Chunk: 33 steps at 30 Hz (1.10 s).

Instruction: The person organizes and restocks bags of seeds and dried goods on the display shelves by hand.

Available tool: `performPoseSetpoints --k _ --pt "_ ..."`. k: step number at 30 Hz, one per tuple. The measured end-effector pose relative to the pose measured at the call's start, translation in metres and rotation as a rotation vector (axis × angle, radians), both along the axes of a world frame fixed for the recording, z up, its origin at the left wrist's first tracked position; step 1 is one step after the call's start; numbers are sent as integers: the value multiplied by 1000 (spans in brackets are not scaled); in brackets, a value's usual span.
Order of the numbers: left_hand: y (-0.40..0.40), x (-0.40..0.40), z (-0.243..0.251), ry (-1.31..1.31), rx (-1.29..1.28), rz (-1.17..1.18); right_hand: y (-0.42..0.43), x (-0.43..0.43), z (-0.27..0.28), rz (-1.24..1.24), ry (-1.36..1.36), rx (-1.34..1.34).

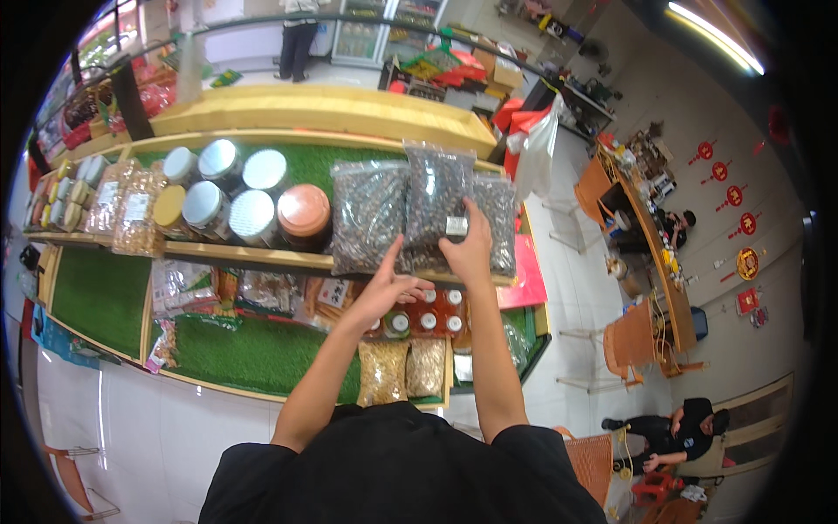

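Observation:
Three clear plastic bags of dark, speckled dry goods lie at the right end of the green-lined upper shelf. The middle bag [437,183] overlaps the left bag [370,213] and the right bag [499,223]. My right hand [473,239] rests on the lower right part of the middle bag, beside its small white label, thumb and fingers spread. At the lower edge of the left bag is my left hand [393,288], its fingers apart and nothing seen in it; whether a fingertip touches the bag is unclear.
Lidded jars [252,213] and bags of light brown food [139,209] stand left on the shelf. Below are red bottles [429,321], two bags of pale goods [383,372] and the lower shelf's wooden rim [229,388]. Seated people [694,429] and rattan chairs [632,337] are at the right.

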<state>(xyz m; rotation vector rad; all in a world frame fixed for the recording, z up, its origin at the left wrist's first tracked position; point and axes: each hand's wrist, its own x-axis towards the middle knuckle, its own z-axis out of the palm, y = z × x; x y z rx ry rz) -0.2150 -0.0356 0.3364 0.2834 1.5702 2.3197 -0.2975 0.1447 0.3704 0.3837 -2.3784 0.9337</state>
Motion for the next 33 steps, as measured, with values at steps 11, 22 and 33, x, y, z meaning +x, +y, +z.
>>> performPoseSetpoints --k 11,22,33 --pt "0 -11 -8 6 52 163 -17 56 -28 -32 264 -168" --pt "-11 60 -109 170 -88 228 25 131 -146 663 -780 -1658" --pt "-62 112 -169 -234 -748 -457 15 202 -270 176 -1281 -830"
